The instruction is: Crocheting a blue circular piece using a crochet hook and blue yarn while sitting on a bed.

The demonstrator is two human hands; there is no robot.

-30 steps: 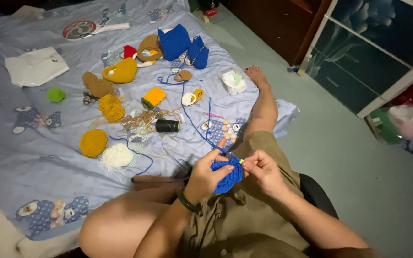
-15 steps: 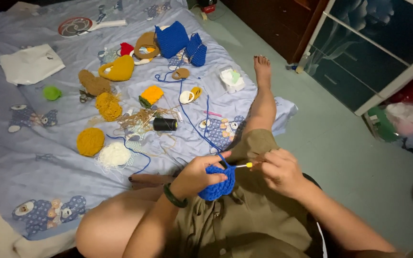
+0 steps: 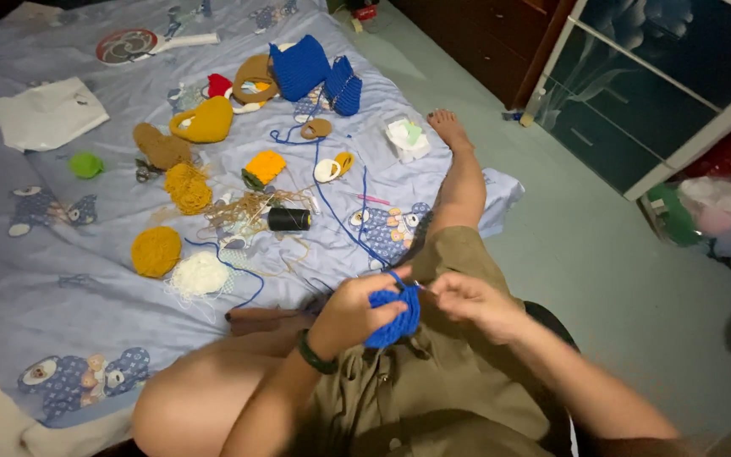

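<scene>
The left hand (image 3: 357, 311) is clamped on a small blue crocheted piece (image 3: 392, 315), held over the lap just above the olive shorts (image 3: 433, 398). The right hand (image 3: 475, 303) has come back in from where it was drawn out half a second ago — its fingers are now pinched together at the piece's right edge, apparently on a hook, though that is too blurred to tell. A blue yarn strand (image 3: 340, 211) runs from the piece up across the pale blue bedsheet (image 3: 61, 279), past a black thread spool (image 3: 288, 220) — so stitching seems to be continuing.
</scene>
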